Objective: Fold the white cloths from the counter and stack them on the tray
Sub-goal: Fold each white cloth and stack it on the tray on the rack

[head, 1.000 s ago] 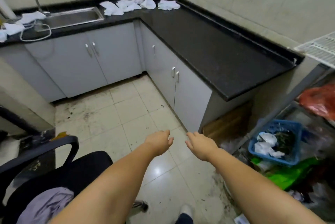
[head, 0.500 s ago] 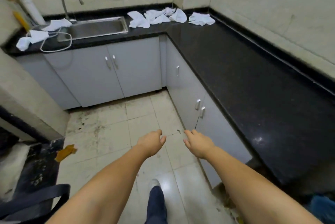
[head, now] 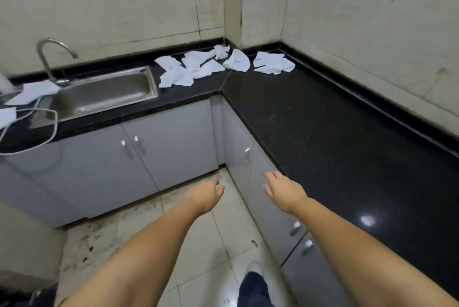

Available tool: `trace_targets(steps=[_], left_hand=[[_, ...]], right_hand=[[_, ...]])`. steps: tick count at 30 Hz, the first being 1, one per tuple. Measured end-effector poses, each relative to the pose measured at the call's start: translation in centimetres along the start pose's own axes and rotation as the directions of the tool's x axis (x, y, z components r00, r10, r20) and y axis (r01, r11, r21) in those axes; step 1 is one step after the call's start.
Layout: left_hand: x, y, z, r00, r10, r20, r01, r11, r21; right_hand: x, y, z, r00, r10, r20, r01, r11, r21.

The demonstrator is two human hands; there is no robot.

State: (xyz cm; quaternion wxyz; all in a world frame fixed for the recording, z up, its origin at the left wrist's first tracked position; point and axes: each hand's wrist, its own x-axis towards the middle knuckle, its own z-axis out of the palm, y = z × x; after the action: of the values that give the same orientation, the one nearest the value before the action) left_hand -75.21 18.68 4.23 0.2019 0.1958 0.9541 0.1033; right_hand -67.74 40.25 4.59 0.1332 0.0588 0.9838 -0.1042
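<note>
Several crumpled white cloths (head: 198, 68) lie in the far corner of the black counter (head: 323, 127), one of them (head: 273, 63) a little apart to the right. More white cloths (head: 32, 91) lie left of the sink. My left hand (head: 206, 194) and my right hand (head: 283, 188) are held out in front of me over the floor, below counter height, both with relaxed fingers and holding nothing. Both hands are far from the cloths. No tray is in view.
A steel sink (head: 99, 93) with a curved tap (head: 49, 58) sits in the left run of the counter. A white cable (head: 37, 130) loops over the counter's left edge. Grey cupboard doors (head: 169, 145) run below. The tiled floor (head: 198, 244) is stained.
I have walked toward the counter corner, so the cloths and sink look nearer. The chair and blue basket have left the view. Both hands stay empty and held forward.
</note>
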Motion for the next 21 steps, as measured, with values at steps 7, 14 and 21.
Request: trace_targets(steps=[7,14,21], left_hand=[[17.8,2.7,-6.7,0.996,0.082,-0.041,-0.081,0.997,0.017],[32.6,7.7,-12.8,0.982,0.189,-0.029,-0.186,0.981,0.062],[47.7,10.6,-16.2,0.947,0.314,0.070,-0.321,0.934,0.159]], right_hand=[[15.2,5.6,-5.7,0.992,0.091,-0.082,-0.086,0.994,0.068],[26.9,12.0,-11.0,0.981,0.173,-0.083,-0.166,0.982,0.092],[38.0,16.7,-14.4,0.955,0.279,-0.105,-0.258,0.950,0.176]])
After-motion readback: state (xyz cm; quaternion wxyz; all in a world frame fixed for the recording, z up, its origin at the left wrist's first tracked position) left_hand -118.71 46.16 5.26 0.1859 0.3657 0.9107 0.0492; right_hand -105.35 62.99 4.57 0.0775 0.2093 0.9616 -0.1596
